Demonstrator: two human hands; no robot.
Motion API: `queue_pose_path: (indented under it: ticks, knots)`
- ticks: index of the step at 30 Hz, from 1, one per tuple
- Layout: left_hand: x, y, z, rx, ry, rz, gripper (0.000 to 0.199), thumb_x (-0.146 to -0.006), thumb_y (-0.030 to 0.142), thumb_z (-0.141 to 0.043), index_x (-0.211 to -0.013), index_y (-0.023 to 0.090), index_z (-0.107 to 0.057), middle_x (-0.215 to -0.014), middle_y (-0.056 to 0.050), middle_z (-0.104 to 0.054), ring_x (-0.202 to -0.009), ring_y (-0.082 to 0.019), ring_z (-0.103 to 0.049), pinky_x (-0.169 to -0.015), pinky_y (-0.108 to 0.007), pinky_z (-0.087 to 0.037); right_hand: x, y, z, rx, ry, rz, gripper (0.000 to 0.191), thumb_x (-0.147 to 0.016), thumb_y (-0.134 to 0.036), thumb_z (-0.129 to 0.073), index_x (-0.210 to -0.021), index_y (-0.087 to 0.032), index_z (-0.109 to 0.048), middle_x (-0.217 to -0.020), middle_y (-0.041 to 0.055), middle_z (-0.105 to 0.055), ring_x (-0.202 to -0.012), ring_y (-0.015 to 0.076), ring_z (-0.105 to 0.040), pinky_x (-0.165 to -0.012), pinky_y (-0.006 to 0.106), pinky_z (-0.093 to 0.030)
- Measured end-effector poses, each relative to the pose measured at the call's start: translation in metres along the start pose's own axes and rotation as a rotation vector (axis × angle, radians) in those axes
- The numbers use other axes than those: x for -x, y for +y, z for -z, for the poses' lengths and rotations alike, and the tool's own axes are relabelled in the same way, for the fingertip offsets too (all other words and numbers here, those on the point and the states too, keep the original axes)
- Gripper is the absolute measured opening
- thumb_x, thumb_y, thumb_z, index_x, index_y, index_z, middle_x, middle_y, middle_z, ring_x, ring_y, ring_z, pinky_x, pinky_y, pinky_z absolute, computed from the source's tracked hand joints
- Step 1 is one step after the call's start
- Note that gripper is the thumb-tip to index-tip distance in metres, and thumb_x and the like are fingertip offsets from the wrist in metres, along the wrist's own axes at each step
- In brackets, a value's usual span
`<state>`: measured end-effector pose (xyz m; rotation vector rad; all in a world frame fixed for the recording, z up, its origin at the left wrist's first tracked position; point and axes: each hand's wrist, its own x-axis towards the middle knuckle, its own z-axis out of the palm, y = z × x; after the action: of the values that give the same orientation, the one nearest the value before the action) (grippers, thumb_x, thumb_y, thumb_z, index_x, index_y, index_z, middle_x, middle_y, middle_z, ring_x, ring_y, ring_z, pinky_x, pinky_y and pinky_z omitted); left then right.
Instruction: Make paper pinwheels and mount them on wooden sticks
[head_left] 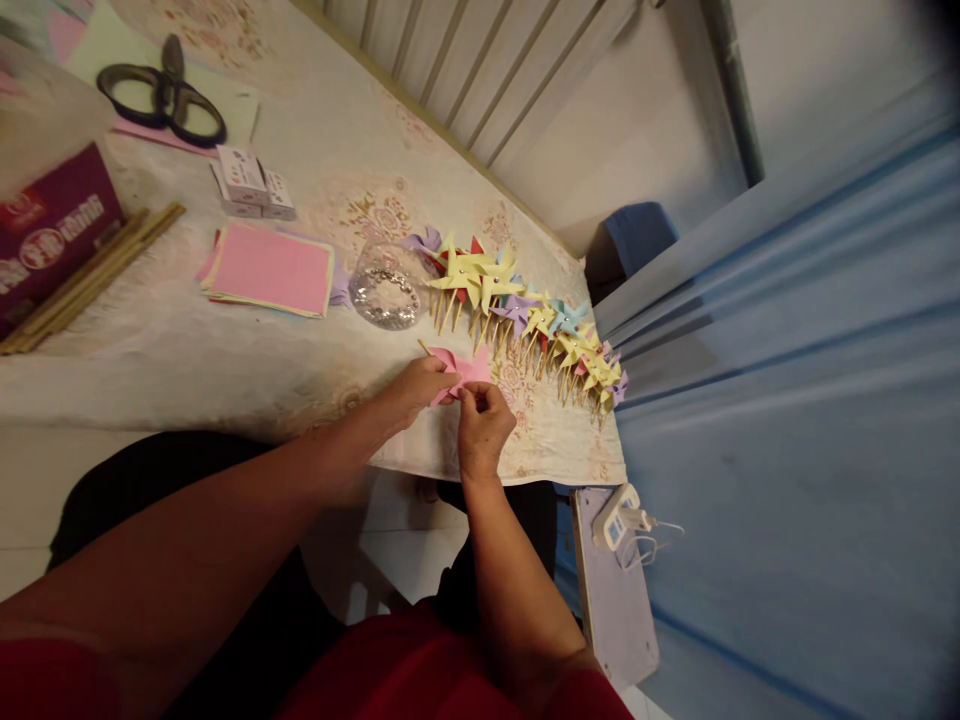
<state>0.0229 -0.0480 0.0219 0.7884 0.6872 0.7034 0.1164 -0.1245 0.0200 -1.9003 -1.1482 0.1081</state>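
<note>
A pink paper pinwheel (474, 368) is held over the front part of the table, with the tip of a thin stick showing at its upper left. My left hand (421, 388) grips it from the left, fingers closed on the paper. On its lower right side, my right hand (484, 415) pinches at the pinwheel's middle with thumb and fingers together. Just beyond my hands lies a long row of finished pinwheels (517, 310) in yellow, purple, blue and red on sticks. A clear round container (386, 290) of small shiny pins stands behind my left hand.
On the flowered tablecloth (300, 365) lie a stack of coloured paper (270, 270), small white boxes (251, 185), black-handled scissors (169, 95) and wooden sticks (97, 275) by a purple box (60, 225). A power strip (616, 515) rests on a stool (619, 610) at right, near a blue curtain (787, 450).
</note>
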Motion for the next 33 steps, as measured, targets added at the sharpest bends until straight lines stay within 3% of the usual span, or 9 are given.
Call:
queue_pose_path:
  ticks: [13,33]
  knots:
    - [-0.0013,-0.0023,0.0013,0.052,-0.019,0.024,0.014,-0.079,0.006,-0.061,-0.069,0.014,-0.058,-0.064,0.0,-0.061,-0.058,-0.009,-0.058,-0.063,-0.02,-0.046,-0.0019,0.0018,-0.001,-0.055,0.013,-0.036,0.015,-0.08,-0.031,-0.059,-0.081,-0.019,-0.068,-0.074,0.0007,-0.071,-0.068,0.0161,-0.062,-0.07,0.028,-0.047]
    - [-0.0068,-0.0092,0.0043,0.006,-0.038,0.006,0.016,-0.079,0.007,-0.062,-0.066,0.014,-0.058,-0.06,0.001,-0.059,-0.056,-0.009,-0.056,-0.064,-0.021,-0.046,-0.0072,0.0027,-0.0033,-0.101,0.009,-0.12,0.014,-0.075,-0.032,-0.062,-0.075,-0.018,-0.067,-0.069,-0.0014,-0.067,-0.064,0.0147,-0.058,-0.066,0.027,-0.046]
